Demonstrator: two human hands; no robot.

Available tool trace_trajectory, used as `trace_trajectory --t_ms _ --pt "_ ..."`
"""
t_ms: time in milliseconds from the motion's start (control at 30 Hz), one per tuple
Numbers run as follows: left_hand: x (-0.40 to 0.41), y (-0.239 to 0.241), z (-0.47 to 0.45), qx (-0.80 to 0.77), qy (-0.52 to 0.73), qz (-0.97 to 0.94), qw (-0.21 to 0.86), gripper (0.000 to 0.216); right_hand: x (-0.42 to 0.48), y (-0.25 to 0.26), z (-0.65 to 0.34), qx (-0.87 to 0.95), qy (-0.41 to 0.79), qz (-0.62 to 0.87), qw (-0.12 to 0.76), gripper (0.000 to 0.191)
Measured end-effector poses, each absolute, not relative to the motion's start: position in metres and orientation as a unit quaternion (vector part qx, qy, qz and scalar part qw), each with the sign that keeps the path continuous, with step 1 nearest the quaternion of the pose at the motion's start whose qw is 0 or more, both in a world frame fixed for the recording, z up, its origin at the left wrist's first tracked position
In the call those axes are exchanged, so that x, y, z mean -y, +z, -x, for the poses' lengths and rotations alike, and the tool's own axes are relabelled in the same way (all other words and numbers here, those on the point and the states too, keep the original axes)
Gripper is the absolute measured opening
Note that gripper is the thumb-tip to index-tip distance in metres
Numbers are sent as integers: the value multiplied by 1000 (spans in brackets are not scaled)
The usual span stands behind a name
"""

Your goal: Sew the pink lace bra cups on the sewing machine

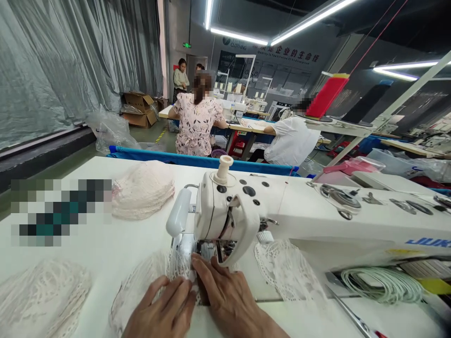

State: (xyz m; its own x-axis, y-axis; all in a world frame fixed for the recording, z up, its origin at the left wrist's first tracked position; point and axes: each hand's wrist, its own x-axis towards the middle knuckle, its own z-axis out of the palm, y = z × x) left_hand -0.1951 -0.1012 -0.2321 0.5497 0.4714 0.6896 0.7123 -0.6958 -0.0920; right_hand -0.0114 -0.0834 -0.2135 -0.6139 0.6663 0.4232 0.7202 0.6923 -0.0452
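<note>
Both hands are at the white sewing machine (225,211), just below its needle area. My left hand (164,305) lies over a white lace piece (179,265), its fingers bent and close together on the cloth. Beside it, my right hand (229,291) rests with fingers stretched forward and its fingertips near the presser foot, which is partly hidden. Loose lace (141,281) bunches to the left of my left hand. Another lace piece (285,270) lies under the machine arm, right of my right hand.
Stacked lace pieces (144,190) and a lace pile (42,295) lie on the white table (105,239). At right are coiled pale green cord (382,284) and a metal tool (352,312). Beyond a blue cloth edge (204,159), people sit at other machines; a red thread cone (327,96) stands right.
</note>
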Motion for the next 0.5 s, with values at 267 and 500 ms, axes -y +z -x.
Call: trace_trajectory --t_ms 267,500 --pt "81 -238 203 351 -265 888 136 34 86 -194 -7 910 -14 345 231 24" --pt "52 -230 199 326 -308 887 107 26 79 -208 -6 900 -83 332 269 24"
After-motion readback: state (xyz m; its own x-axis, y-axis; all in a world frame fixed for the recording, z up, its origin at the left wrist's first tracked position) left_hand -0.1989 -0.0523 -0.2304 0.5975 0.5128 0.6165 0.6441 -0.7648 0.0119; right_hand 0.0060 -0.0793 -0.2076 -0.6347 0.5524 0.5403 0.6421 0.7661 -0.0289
